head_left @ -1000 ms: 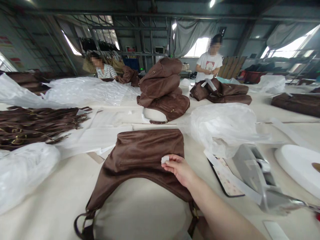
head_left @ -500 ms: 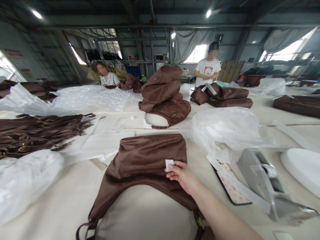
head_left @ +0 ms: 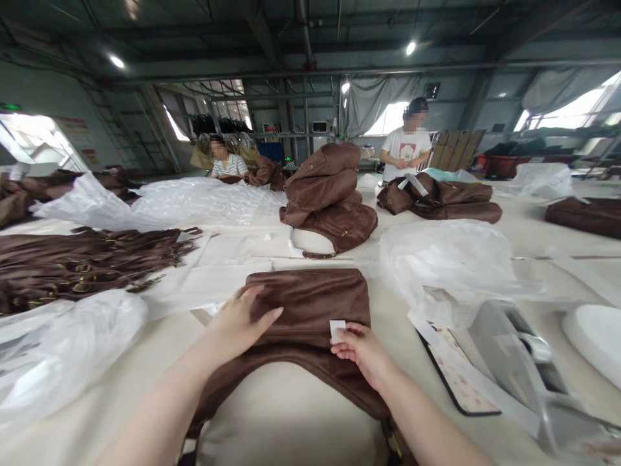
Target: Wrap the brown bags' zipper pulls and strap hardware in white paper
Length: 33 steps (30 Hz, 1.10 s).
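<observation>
A brown leather-look handbag [head_left: 305, 298] lies flat on the pale table in front of me, its curved opening and strap ends towards me. Pinched between the thumb and fingers of my right hand [head_left: 363, 353] is a small white paper square [head_left: 337, 331], held over the bag's right side. My left hand [head_left: 247, 320] is at the bag's left side, with thumb and fingers apart and nothing in them. Its fingertips reach the bag's upper left part. The strap ends are partly hidden by my forearms.
Brown straps [head_left: 92, 262] are heaped at left beside a clear plastic bag [head_left: 87, 343]. Stacked brown bags [head_left: 330, 188] stand ahead. To the right are crumpled plastic [head_left: 451, 259], a phone [head_left: 460, 375], a tape dispenser [head_left: 514, 362] and a white roll [head_left: 594, 336]. Two people are across the table.
My left hand has come into view and reached the left side of the handbag. My right hand still holds the paper square over the bag. The view has tilted up slightly.
</observation>
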Tool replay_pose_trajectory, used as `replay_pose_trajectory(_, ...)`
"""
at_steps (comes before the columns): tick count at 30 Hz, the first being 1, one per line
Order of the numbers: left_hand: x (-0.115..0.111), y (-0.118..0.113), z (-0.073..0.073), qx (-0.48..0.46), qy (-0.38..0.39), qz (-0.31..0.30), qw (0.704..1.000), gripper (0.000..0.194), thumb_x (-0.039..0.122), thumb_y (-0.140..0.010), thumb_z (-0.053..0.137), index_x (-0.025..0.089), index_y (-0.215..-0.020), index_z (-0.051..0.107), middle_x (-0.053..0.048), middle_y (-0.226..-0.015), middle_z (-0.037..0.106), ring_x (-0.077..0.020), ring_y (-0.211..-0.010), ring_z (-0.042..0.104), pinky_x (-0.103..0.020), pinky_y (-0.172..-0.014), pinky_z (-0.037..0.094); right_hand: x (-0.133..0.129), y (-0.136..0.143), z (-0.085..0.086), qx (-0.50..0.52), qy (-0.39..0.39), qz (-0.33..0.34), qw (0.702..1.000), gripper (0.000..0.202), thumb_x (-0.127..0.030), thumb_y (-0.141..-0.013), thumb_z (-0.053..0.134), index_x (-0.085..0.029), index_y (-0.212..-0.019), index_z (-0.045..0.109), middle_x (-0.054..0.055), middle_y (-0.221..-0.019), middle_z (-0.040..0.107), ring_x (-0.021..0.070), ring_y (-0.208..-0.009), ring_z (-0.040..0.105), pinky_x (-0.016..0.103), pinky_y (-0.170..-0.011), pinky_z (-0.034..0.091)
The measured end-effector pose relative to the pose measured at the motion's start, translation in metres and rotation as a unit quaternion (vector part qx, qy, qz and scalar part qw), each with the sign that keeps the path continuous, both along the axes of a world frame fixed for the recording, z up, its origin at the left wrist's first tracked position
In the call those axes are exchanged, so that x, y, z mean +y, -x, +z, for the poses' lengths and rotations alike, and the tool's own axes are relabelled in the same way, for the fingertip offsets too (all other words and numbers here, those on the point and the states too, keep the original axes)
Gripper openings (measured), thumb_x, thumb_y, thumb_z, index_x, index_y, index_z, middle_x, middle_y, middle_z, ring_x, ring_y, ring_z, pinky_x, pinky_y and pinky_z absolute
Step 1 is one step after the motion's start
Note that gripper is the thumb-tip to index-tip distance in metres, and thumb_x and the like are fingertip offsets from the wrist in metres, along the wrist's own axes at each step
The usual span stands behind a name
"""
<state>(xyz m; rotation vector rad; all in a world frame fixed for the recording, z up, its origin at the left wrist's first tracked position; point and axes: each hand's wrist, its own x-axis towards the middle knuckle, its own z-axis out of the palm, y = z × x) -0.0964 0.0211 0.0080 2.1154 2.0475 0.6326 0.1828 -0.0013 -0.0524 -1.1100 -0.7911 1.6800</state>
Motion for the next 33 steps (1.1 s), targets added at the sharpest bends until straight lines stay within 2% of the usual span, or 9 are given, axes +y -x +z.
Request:
replay_pose_trajectory(3,0.02,-0.016,-0.006,0.039,0.107,0.014,0.993,0.087,0.058,-0.073,0.058,0.005,-0.138,0.034,-0.023,-0.141,0.04,-0.0351,-0.132,0.036,-0.041,-0.107,0.033,-0.002,-0.001,0.0,-0.008,0.004,0.005,1.0,0.032,-0.033,-0.061,0.079,-0.013,-0.08,0.063,0.007,-0.07,0.071,0.0138,-0.058,0.066,0.021,-0.053,0.049)
replay_pose_trajectory(6,0.04,-0.034,-0.011,0.054,0.136,-0.035,0.989,0.087,0.058,-0.079,0.046,0.002,-0.142,0.023,-0.022,-0.148,0.028,-0.0307,-0.138,0.026,-0.037,-0.111,0.025,-0.001,-0.006,0.0,-0.021,0.0,0.01,1.0,0.034,-0.033,-0.058,0.081,-0.011,-0.08,0.067,0.006,-0.069,0.07,0.0114,-0.058,0.064,0.019,-0.054,0.048)
replay_pose_trajectory(11,0.039,-0.073,-0.01,0.02,-0.041,-0.046,0.998,0.069,0.045,-0.08,0.053,0.007,-0.135,0.035,-0.02,-0.141,0.04,-0.0307,-0.135,0.031,-0.041,-0.11,0.027,0.003,-0.014,0.0,-0.023,-0.011,0.008,1.0,0.034,-0.032,-0.056,0.083,-0.011,-0.079,0.069,0.001,-0.059,0.064,0.0056,-0.047,0.053,0.015,-0.044,0.039)
replay_pose_trajectory(14,0.016,-0.103,-0.008,-0.043,-0.122,-0.097,0.987,0.039,0.041,-0.085,0.048,0.015,-0.113,0.055,-0.013,-0.111,0.063,-0.0253,-0.109,0.056,-0.036,-0.094,0.042,0.005,-0.014,0.0,-0.024,-0.016,0.01,1.0,0.036,-0.033,-0.055,0.083,-0.013,-0.082,0.07,0.0,-0.062,0.065,0.0056,-0.048,0.053,0.016,-0.045,0.039)
replay_pose_trajectory(17,-0.001,-0.121,-0.009,-0.09,0.013,-0.173,0.981,0.028,0.044,-0.084,0.051,0.018,-0.08,0.063,-0.003,-0.073,0.066,-0.017,-0.068,0.06,-0.026,-0.065,0.045,0.005,-0.013,0.0,-0.038,-0.035,0.008,0.999,0.033,-0.034,-0.058,0.081,-0.014,-0.081,0.068,0.0,-0.065,0.066,0.0063,-0.051,0.054,0.016,-0.048,0.04)
replay_pose_trajectory(21,0.001,-0.117,-0.014,-0.16,0.098,-0.212,0.959,0.021,0.032,-0.082,0.05,0.018,-0.074,0.064,0.0,-0.069,0.064,-0.0125,-0.063,0.055,-0.022,-0.059,0.04,0.004,-0.017,0.004,-0.156,-0.069,0.052,0.984,0.026,-0.039,-0.067,0.072,-0.016,-0.077,0.065,0.0,-0.063,0.065,0.0103,-0.055,0.059,0.019,-0.05,0.043)
replay_pose_trajectory(25,0.009,-0.105,-0.018,-0.185,0.147,-0.199,0.951,0.018,0.029,-0.079,0.051,0.017,-0.074,0.064,0.001,-0.068,0.065,-0.0125,-0.062,0.054,-0.021,-0.059,0.039,0.002,-0.025,0.008,-0.406,-0.13,0.088,0.9,0.019,-0.034,-0.079,0.059,-0.019,-0.069,0.061,0.0,-0.059,0.065,0.0119,-0.053,0.06,0.021,-0.051,0.042)
replay_pose_trajectory(27,0.009,-0.105,-0.019,-0.161,0.17,-0.2,0.951,0.026,0.034,-0.081,0.05,0.017,-0.068,0.064,0.0,-0.065,0.064,-0.0128,-0.06,0.054,-0.022,-0.058,0.037,0.001,-0.024,0.009,-0.456,-0.144,0.102,0.872,0.017,-0.031,-0.081,0.056,-0.019,-0.069,0.061,0.0,-0.058,0.065,0.0117,-0.052,0.06,0.021,-0.052,0.042)
replay_pose_trajectory(33,0.006,-0.109,-0.021,-0.184,0.23,-0.263,0.919,0.029,0.044,-0.077,0.056,0.017,-0.072,0.066,0.002,-0.062,0.06,-0.0119,-0.058,0.049,-0.021,-0.052,0.033,-0.001,-0.012,0.01,-0.373,-0.156,0.13,0.905,0.015,-0.032,-0.082,0.052,-0.02,-0.08,0.062,0.0,-0.066,0.067,0.0142,-0.063,0.064,0.023,-0.059,0.047)
